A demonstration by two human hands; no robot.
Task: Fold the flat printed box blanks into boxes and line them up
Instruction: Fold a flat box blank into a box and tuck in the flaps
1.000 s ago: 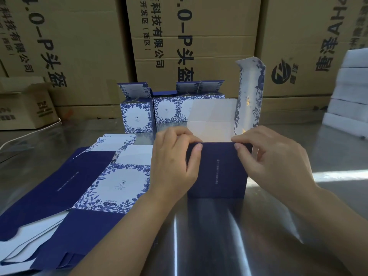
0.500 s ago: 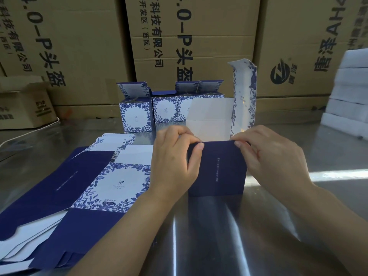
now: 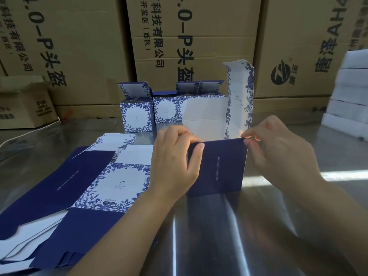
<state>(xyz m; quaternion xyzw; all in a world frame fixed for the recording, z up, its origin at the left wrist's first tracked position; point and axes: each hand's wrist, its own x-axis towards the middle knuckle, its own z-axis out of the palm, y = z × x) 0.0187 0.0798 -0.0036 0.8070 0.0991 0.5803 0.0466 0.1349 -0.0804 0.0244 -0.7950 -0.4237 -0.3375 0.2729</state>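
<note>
Squaring a half-folded printed box [image 3: 219, 168].
Pinching its top edge: left hand [image 3: 173, 158] steady, right hand [image 3: 282, 154] newly slid to the corner.

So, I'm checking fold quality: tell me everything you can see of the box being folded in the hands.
The half-folded box stands upright on the metal table, printed card: a dark blue near panel with small pale text, a white inside, and one tall floral-edged flap raised at its right. The left hand and right hand pinch the near panel's top corners.
</note>
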